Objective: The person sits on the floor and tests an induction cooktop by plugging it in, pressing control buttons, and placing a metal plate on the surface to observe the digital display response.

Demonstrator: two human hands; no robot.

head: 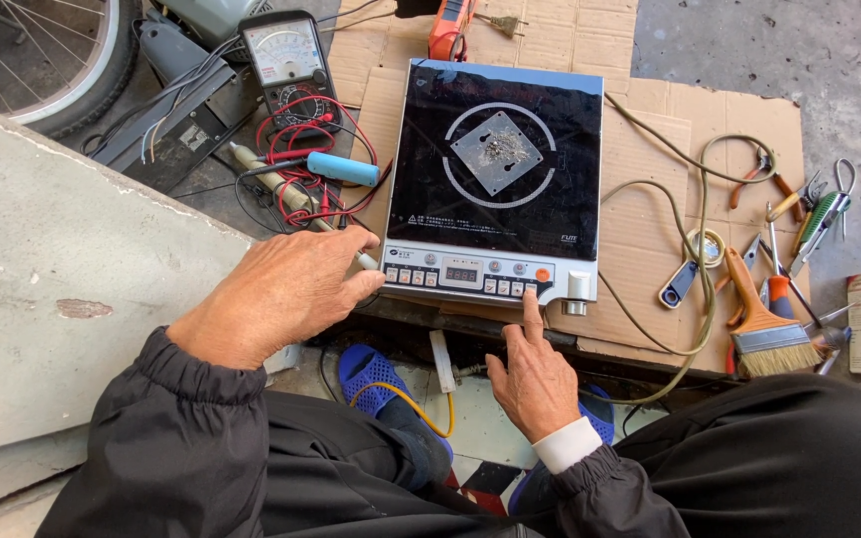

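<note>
The flat black glass cooktop with a silver button panel (495, 184) lies on brown cardboard (650, 159) in the middle, so the person can reach its buttons. The right hand (535, 374) comes in from 6 o'clock, one finger stretched out onto a button and the others curled in. The left hand (281, 294) comes from 8 o'clock, lying flat with fingers close together, steadying the panel's left corner and holding nothing.
</note>
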